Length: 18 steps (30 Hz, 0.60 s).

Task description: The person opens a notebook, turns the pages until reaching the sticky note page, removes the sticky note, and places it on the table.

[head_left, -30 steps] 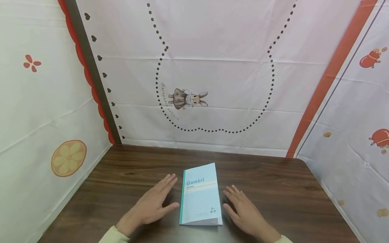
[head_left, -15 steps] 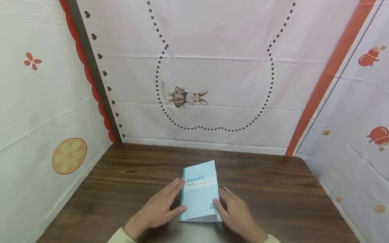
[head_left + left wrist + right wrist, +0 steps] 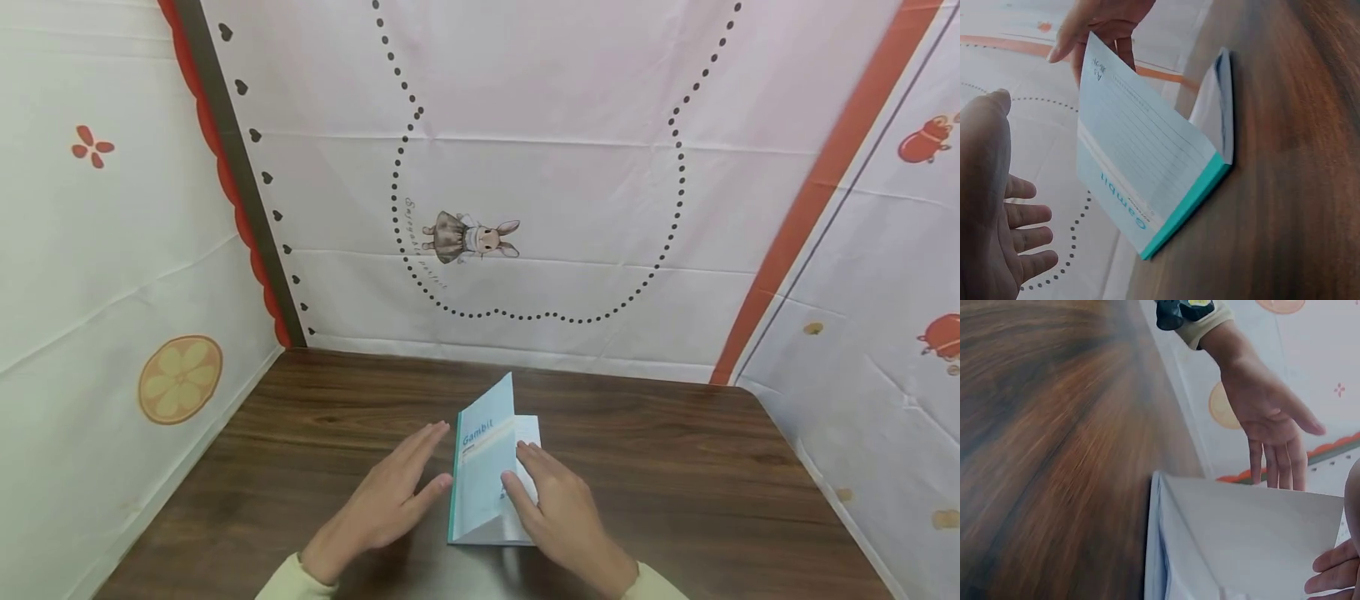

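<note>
Left hand point(image 3: 390, 496) hovers loose-fingered beside the Gambit notebook point(image 3: 480, 479); right hand point(image 3: 562, 504), straight-fingered, seemingly pushes its raised cover point(image 3: 1135, 144). I worry it springs back if that hand slips.

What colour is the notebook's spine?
The spine is teal green; it shows best in the left wrist view.

Beyond the table point(image 3: 660, 467) I see a pale cloth point(image 3: 562, 208), a rabbit point(image 3: 471, 238) printed sideways on it within a dotted line point(image 3: 682, 181). To the table's left is white cloth point(image 3: 97, 242) bearing an orange slice point(image 3: 181, 380); to its right, patterned cloth point(image 3: 877, 275) with red prints point(image 3: 924, 142).
</note>
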Motion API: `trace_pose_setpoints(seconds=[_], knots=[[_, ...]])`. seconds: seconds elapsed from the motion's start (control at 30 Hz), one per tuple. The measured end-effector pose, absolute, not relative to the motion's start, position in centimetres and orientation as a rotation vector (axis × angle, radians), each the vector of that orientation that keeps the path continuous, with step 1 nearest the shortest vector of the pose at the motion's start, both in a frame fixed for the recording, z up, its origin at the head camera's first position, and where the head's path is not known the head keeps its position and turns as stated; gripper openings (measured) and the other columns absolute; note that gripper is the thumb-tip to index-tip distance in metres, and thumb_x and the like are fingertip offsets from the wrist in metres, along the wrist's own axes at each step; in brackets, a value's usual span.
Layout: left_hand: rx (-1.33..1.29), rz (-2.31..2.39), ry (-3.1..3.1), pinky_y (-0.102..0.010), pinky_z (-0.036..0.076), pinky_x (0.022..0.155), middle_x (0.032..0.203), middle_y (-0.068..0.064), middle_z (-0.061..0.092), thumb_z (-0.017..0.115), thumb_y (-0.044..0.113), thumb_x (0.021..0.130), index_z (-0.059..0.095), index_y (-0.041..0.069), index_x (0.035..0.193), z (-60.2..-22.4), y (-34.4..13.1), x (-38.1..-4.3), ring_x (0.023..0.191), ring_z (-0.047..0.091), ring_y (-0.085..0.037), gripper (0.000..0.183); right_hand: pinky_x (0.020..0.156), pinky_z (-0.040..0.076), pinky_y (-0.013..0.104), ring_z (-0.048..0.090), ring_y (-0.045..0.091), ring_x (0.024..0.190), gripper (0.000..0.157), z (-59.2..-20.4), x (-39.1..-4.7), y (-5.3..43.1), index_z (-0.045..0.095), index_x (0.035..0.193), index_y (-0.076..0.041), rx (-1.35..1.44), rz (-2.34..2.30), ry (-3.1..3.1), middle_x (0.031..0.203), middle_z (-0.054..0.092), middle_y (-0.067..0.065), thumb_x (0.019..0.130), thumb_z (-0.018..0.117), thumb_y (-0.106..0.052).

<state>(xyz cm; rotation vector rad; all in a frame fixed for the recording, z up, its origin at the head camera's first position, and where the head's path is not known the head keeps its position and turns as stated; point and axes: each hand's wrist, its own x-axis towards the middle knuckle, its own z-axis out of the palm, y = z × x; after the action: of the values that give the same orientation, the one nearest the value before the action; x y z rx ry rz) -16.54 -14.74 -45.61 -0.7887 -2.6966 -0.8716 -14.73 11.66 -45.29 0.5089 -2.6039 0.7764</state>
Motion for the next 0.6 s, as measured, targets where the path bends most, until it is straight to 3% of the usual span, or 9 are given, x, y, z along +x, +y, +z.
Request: trace_pose_setpoints(seconds=[0.23, 0.4, 0.6], knots=[[-0.811, -0.851, -2.649, -0.059, 0.036, 0.116, 0.165, -0.009, 0.034, 0.052, 0.038, 0.107, 0.028, 0.017, 0.163, -44.7, -15.3, -16.5, 0.149, 0.036, -0.035, 0.064, 0.103, 0.053, 0.05, 0.06, 0.03, 0.13, 0.053, -44.7, -14.8, 10.1, 0.063, 0.137, -0.002, 0.705, 0.814, -2.523, 0.139, 0.064, 0.012, 0.101, 0.058, -0.04], [-0.862, -0.851, -2.606, -0.061, 0.036, 0.115, 0.167, -0.006, 0.031, 0.053, 0.032, 0.106, 0.022, 0.024, 0.164, -43.7, -15.3, -16.6, 0.15, 0.035, -0.034, 0.066, 0.101, 0.054, 0.052, 0.059, 0.033, 0.131, 0.057, -45.1, -14.9, 8.8, 0.059, 0.141, -0.001, 0.841, 0.832, -2.498, 0.141, 0.062, 0.014, 0.099, 0.061, -0.04], [-0.901, -0.828, -2.592, -0.061, 0.035, 0.116, 0.167, -0.003, 0.03, 0.055, 0.032, 0.105, 0.029, 0.022, 0.162, -42.5, -15.3, -16.8, 0.152, 0.031, -0.031, 0.064, 0.1, 0.055, 0.049, 0.058, 0.029, 0.133, 0.061, -45.8, -14.8, 7.0, 0.057, 0.145, -0.006, 0.944, 0.804, -2.488, 0.145, 0.06, 0.009, 0.098, 0.061, -0.044]])
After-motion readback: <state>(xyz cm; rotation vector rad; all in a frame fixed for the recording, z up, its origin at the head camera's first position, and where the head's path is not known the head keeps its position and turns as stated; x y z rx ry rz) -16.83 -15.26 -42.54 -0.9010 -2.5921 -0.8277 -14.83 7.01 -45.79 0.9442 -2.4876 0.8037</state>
